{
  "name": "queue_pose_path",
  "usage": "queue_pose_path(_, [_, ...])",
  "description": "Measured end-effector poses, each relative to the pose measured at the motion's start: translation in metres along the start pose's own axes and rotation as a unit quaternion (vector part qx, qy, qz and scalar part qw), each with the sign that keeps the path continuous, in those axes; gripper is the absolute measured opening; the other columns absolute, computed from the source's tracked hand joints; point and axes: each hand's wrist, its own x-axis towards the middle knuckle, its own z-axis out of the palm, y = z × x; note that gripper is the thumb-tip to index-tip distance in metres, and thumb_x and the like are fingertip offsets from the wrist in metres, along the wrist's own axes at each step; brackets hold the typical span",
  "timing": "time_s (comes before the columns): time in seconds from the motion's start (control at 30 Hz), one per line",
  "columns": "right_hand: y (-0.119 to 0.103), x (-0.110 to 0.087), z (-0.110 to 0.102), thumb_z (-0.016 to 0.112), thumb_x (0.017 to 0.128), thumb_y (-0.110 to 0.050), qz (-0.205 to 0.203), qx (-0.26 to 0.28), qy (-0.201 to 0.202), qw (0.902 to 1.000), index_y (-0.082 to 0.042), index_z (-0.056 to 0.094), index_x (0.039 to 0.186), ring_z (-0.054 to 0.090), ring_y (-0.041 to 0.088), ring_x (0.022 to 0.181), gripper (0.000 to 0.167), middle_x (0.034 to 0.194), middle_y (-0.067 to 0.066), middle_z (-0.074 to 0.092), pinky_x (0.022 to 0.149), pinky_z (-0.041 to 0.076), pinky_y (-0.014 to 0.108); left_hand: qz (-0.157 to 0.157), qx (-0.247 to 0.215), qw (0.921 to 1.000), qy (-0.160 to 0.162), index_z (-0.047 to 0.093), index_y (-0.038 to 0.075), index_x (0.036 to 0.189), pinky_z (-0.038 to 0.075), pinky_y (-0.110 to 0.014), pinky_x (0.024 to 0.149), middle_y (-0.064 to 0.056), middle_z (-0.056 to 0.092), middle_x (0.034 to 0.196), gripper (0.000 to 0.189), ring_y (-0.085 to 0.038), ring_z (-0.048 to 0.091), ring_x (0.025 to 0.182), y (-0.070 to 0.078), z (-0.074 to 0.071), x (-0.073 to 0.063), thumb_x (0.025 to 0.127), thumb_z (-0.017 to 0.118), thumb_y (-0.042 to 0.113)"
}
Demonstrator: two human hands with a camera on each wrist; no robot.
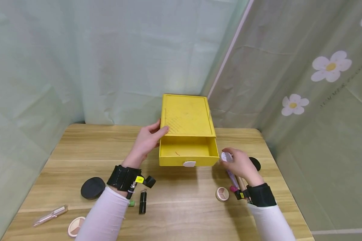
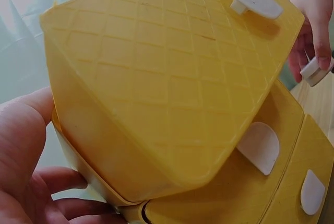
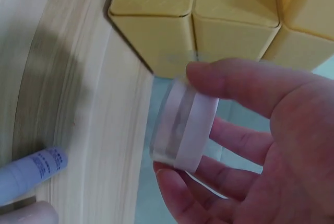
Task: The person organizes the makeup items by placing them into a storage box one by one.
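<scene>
1. While the left hand (image 1: 145, 143) grips the yellow box (image 1: 188, 113) by its edge, thumb on top, its upper drawer (image 1: 172, 161) stands pulled out beside those fingers
2. The right hand's (image 1: 242, 164) fingers pinch a round white container (image 1: 226, 157), with the drawer just left of them
3. On the desk (image 1: 181, 207), nearer the person than the right fingers, lie a purple tube (image 1: 233, 179) and a round palette (image 1: 222, 194)

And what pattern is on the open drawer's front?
The drawer front has a diamond grid, clearest in the left wrist view.
</scene>
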Motion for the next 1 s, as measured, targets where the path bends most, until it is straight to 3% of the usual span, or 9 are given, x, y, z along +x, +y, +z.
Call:
queue_pose_path(0.33, [-0.015,-0.009,-0.014,0.077,0.098,-0.029,-0.019,0.02,0.011,0.9996,-0.006,0.063,0.149,0.062,0.043,0.128,0.058,0.142,0.021,0.066,0.102,0.051,0.065,0.004,0.0,1.0,-0.003,0.038,0.017,0.166,0.051,-0.056,0.107,-0.009,0.041,0.168,0.078,-0.029,0.053,0.143,0.001,0.004,0.001,0.101,0.075,0.042])
queue_pose_path(0.53, [-0.023,-0.008,-0.025,0.077,0.099,-0.029,-0.033,0.045,0.031,0.998,-0.006,0.06,0.151,0.065,0.04,0.117,0.059,0.142,0.02,0.065,0.091,0.057,0.056,0.006,-0.002,1.0,-0.005,0.037,0.017,0.166,0.05,-0.055,0.108,-0.008,0.039,0.169,0.078,-0.029,0.051,0.144,0.0,0.004,0.001,0.102,0.075,0.042])
queue_pose_path(0.73, [-0.031,-0.009,-0.034,0.078,0.1,-0.033,-0.004,0.096,0.063,0.9933,-0.005,0.059,0.149,0.066,0.035,0.111,0.059,0.136,0.02,0.067,0.078,0.057,0.039,0.006,-0.002,1.0,-0.003,0.037,0.017,0.166,0.052,-0.053,0.107,-0.009,0.039,0.169,0.079,-0.029,0.051,0.145,0.001,0.006,0.0,0.102,0.075,0.042])
queue_pose_path(1.0, [-0.041,-0.013,-0.044,0.076,0.1,-0.043,0.044,0.159,0.105,0.9808,-0.003,0.055,0.147,0.066,0.036,0.113,0.065,0.133,0.021,0.067,0.086,0.058,0.044,0.009,-0.001,1.0,-0.002,0.037,0.017,0.166,0.051,-0.054,0.108,-0.009,0.04,0.169,0.079,-0.029,0.052,0.144,0.0,0.009,0.0,0.102,0.075,0.043])
